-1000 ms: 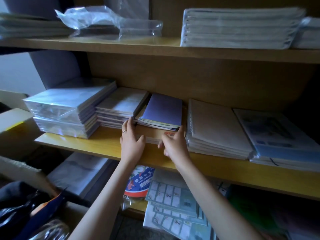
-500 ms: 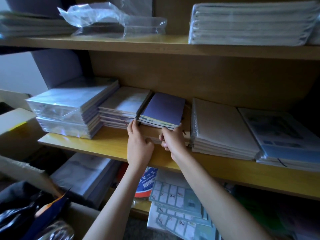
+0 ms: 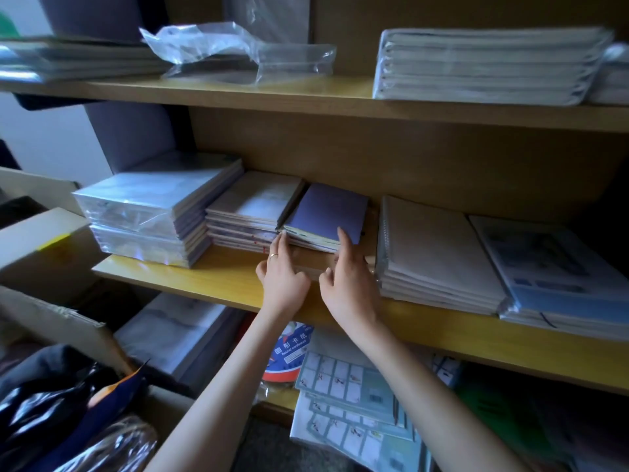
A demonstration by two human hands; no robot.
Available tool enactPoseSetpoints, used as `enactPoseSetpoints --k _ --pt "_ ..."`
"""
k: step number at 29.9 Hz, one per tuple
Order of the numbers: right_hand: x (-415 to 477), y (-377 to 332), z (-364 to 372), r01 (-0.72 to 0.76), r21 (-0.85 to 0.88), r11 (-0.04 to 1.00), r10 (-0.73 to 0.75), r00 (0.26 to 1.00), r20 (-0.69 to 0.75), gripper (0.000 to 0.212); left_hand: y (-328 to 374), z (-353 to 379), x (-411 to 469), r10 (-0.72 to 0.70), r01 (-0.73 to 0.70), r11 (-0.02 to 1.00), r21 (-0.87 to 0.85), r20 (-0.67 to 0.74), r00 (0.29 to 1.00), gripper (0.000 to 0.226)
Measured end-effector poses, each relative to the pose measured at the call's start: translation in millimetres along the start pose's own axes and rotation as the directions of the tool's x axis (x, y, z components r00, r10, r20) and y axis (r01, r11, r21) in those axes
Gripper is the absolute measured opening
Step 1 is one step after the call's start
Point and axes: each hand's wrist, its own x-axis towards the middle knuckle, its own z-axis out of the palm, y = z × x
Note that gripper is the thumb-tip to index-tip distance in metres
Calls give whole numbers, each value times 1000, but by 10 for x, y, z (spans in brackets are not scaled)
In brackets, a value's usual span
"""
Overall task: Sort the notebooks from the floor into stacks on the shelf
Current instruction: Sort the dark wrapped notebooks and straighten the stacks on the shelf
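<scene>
A small stack topped by a purple notebook (image 3: 328, 212) lies on tan notebooks (image 3: 308, 264) in the middle of the wooden shelf (image 3: 190, 272). My left hand (image 3: 282, 277), with a ring, rests its fingertips against the stack's front left corner. My right hand (image 3: 349, 282) has its index finger stretched onto the purple cover's front right corner, fingers apart. Neither hand grips anything. To the left lies a stack of pale notebooks (image 3: 253, 212) and a plastic-wrapped stack (image 3: 153, 212). Spiral notebooks (image 3: 435, 250) lie to the right.
Blue-covered books (image 3: 558, 277) lie at the far right of the shelf. The upper shelf holds a white stack (image 3: 483, 66) and a crumpled plastic bag (image 3: 238, 52). Below are sticker sheets (image 3: 354, 403), a round card pack (image 3: 289, 349), wrapped stacks (image 3: 177, 335) and cardboard boxes (image 3: 37, 247) at left.
Both hands slid forward along the stack's front. My right index finger lifted from the stack's front edge onto the purple cover. The view moved closer to the shelf.
</scene>
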Motion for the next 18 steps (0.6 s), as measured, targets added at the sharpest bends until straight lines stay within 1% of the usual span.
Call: enactPoseSetpoints --k 3,4,6,8,10,11,14,15,18 --pt "43 -21 -42 -34 -133 991 51 991 122 64 3 -11 -8 6 -6 1000 -5 19 1000 89" --pt "41 -29 -46 -35 -155 987 57 988 143 63 -15 -35 2 2 -1 999 -35 15 1000 90" --pt "17 -33 -50 -29 -182 983 57 987 149 62 -64 -77 8 -3 4 994 -109 11 1000 84" --pt "-17 -38 -40 -23 -213 977 63 981 182 67 -82 -93 6 -37 39 990 -136 10 999 75" --pt "-46 -30 -19 -19 -249 968 77 972 224 78 -34 -69 27 -115 116 982 -149 14 993 75" --pt "-56 -22 -13 -20 -263 965 81 972 222 81 4 -50 47 -149 151 975 -162 21 989 75" --pt "-88 7 7 -64 -258 964 114 976 184 85 100 -9 117 -259 258 931 -259 31 965 78" --pt "-92 10 8 -80 -239 968 125 976 180 86 108 2 131 -279 274 923 -271 22 960 78" --pt "-70 -13 -13 -143 -141 980 170 966 197 90 90 39 132 -273 266 934 -237 6 962 80"
